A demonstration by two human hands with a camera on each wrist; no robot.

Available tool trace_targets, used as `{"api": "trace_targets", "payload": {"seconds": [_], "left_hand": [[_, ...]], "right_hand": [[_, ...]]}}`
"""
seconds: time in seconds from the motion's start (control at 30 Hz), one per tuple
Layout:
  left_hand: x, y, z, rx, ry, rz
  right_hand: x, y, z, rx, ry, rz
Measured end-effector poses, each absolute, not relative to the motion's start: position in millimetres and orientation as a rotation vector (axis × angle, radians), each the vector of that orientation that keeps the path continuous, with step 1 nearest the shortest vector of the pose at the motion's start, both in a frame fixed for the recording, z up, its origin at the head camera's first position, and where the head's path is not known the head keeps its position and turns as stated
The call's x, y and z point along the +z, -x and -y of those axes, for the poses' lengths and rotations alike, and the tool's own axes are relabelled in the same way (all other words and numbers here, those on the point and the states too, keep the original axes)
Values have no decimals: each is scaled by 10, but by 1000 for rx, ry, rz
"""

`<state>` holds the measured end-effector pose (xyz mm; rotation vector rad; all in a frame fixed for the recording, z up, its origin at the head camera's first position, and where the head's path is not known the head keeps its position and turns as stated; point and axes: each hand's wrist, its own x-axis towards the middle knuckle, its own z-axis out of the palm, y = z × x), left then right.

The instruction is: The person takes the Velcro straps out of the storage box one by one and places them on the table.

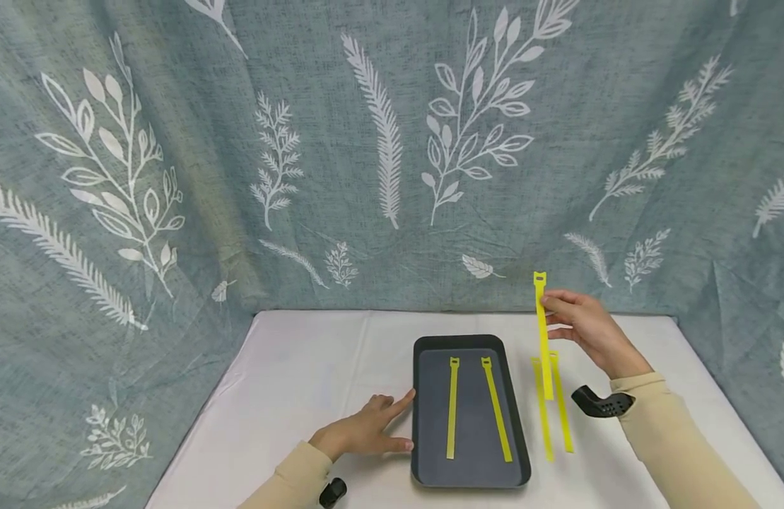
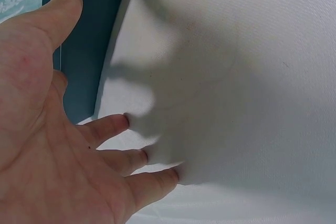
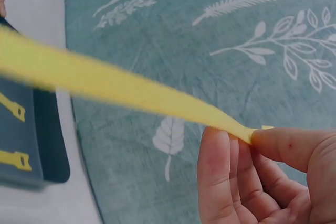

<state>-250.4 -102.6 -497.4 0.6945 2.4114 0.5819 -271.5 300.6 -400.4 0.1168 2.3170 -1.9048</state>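
My right hand [image 1: 592, 329] pinches a yellow hook-and-loop cable tie [image 1: 544, 346] near its slotted head, so the strap hangs down to the right of the dark tray. In the right wrist view, thumb and fingertips meet on the same cable tie [image 3: 131, 87]. Two more yellow ties [image 1: 564, 417] lie on the table below it. Inside the dark grey tray [image 1: 471, 475] are two yellow ties, one on the left [image 1: 452, 410] and one slanted on the right [image 1: 497, 410]. My left hand [image 1: 369, 428] has its fingers spread, with thumb and index fingertips at the tray's left edge.
A white-covered table [image 1: 302, 382] carries the tray and loose ties. Behind it hangs a blue-green curtain [image 1: 341, 170] with white leaf prints. Black straps are on both wrists, the right one [image 1: 601, 403] standing out below the sleeve.
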Motion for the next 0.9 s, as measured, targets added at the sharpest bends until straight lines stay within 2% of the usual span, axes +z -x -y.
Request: {"api": "trace_targets", "payload": {"seconds": [0.53, 0.9], "left_hand": [[-4974, 2506, 1012, 589, -696, -2397], [-4961, 2497, 998, 607, -683, -2389]], "right_hand": [[-4175, 2551, -3480, -1719, -226, -2441], [-4392, 2539, -3615, -1691, -327, -2386]]}}
